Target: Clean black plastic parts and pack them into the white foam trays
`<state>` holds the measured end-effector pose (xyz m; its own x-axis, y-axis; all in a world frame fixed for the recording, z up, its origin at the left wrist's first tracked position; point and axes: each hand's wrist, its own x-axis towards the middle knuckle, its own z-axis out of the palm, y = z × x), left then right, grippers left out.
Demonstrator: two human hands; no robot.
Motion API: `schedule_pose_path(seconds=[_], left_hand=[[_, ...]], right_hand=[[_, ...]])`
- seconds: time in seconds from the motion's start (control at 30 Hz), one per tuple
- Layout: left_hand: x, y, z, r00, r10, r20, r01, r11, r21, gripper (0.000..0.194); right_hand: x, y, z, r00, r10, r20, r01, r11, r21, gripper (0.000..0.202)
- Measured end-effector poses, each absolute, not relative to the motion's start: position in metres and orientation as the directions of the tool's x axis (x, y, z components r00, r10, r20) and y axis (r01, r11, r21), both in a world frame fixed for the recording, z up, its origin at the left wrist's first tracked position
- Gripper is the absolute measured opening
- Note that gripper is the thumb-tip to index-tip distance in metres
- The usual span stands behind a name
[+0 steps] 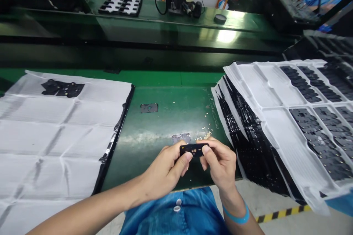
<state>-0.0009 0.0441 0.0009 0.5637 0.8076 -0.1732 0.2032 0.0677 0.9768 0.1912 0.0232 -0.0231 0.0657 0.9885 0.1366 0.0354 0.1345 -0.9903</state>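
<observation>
Above the green table (pixel 162 125), the left hand (pixel 167 167) and right hand (pixel 222 161) both pinch a black plate (pixel 196 147); a careless right-hand dip could scatter the pale bits (pixel 207 135) just beyond it.

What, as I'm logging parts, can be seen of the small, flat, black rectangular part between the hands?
The small, flat, black rectangular part looks like dark plastic or coated metal; which is unclear. Its face shows small pale patches or openings near the middle and a yellow mark toward its left end. Its long side runs roughly level across the view. The left hand and right hand pinch opposite ends, thumbs partly covering the face.
</observation>
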Motion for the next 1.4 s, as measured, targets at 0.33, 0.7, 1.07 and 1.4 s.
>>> schedule_pose_path(seconds=[0.33,0.7,1.07,1.4], left_hand=[[-0.008,0.042,0.002,0.637,0.747,-0.191,0.204,0.076,0.976,0.035],[-0.005,0.038,-0.009,0.486,0.863,-0.134,0.090,0.104,0.991,0.037],[-0.009,0.037,-0.015,0.507,0.857,-0.093,0.123,0.035,0.992,0.035],[-0.007,0.032,-0.023,0.412,0.894,-0.176,0.077,0.158,0.984,0.045]], right_hand=[[0.185,0.020,-0.022,0.137,0.990,0.029,0.035,0.025,-0.999,0.026],[0.177,0.009,-0.019,0.129,0.992,0.010,0.040,0.005,-0.999,0.017],[0.175,0.007,-0.028,0.152,0.988,-0.013,0.032,-0.019,-0.999,0.016],[0.175,-0.001,-0.031,0.099,0.983,0.153,0.211,0.129,-0.969,0.018]])
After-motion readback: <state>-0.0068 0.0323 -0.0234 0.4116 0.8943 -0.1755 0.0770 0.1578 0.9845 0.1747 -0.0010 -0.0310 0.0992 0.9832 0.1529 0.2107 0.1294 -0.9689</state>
